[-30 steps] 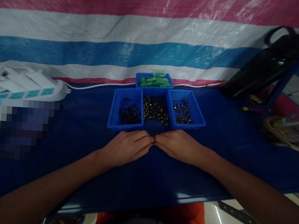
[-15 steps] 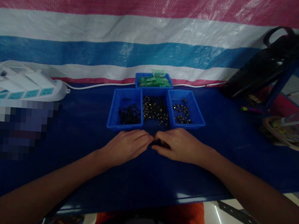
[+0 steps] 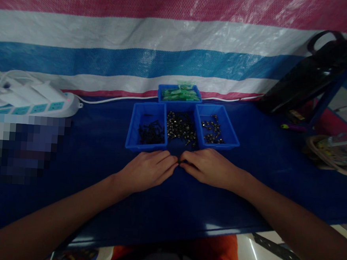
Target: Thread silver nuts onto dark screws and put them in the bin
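Observation:
My left hand (image 3: 150, 169) and my right hand (image 3: 209, 168) meet at their fingertips over the blue table, just in front of the bins. Both are closed in a pinch around something small and dark between them, too small to make out. Beyond my left hand, a blue bin (image 3: 130, 126) holds dark, thin screw-like pieces (image 3: 152, 133). A pile of small shiny metal parts (image 3: 181, 127) lies in the middle. The right blue bin (image 3: 232, 128) contains several similar metal parts (image 3: 212, 129).
Behind the pile stands a blue bin of green packets (image 3: 180, 94). White power strips (image 3: 44, 107) lie at the left. A black bottle (image 3: 308, 76) leans at the right, near a purple pen (image 3: 294, 127) and a basket (image 3: 332, 159). A striped sheet (image 3: 174, 35) hangs behind.
My right hand's thumb and fingers have closed together, and its fingertips have come up against my left fingertips. My left hand has hardly moved.

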`<state>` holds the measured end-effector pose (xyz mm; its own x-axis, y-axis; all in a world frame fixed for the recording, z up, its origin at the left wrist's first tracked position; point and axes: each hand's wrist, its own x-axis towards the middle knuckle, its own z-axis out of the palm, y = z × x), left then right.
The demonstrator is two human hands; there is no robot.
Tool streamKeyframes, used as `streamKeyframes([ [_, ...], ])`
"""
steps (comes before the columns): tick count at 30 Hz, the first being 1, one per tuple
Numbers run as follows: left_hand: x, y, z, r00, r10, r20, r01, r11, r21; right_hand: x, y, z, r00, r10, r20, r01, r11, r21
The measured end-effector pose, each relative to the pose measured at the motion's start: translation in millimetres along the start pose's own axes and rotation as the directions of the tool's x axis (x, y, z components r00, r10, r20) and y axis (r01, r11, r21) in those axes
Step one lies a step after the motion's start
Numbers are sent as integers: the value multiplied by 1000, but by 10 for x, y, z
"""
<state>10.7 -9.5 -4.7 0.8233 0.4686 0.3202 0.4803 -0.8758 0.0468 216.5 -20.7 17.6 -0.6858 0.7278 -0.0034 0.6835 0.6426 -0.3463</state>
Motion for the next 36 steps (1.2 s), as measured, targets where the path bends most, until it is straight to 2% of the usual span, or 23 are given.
streamKeyframes([
  [3,-6,15,-21,993,115,7,-115,993,13,-7,-5,31,999,-32,35,31,999,9],
  [5,-8,23,-32,991,137,8,-137,990,28,-12,-8,38,998,-40,46,40,999,0],
  [11,-2,2,-15,1000,4,11,-5,998,55,-6,-1,-3,999,51,7,-51,999,-10],
  [15,8,-10,12,995,-54,81,53,998,16,1,-11,-12,993,116,-18,-112,980,162],
  [19,19,-20,9,988,-77,134,87,993,-75,6,-31,-11,997,80,-13,-68,918,392],
  [23,19,-35,-1,985,-91,147,111,985,-134,2,-44,-21,998,68,-20,-49,868,493],
  [28,0,-47,24,980,-127,151,150,977,-151,-5,-50,-55,994,90,-67,-55,910,411],
  [32,-9,-64,39,984,-155,91,168,973,-157,-13,-22,-90,994,100,-40,-84,953,292],
  [34,-10,-67,34,989,-136,55,143,979,-147,-17,-9,-91,995,95,-6,-91,963,254],
  [36,-12,-57,20,997,-69,29,72,989,-129,-20,-7,-74,996,82,23,-85,971,222],
])
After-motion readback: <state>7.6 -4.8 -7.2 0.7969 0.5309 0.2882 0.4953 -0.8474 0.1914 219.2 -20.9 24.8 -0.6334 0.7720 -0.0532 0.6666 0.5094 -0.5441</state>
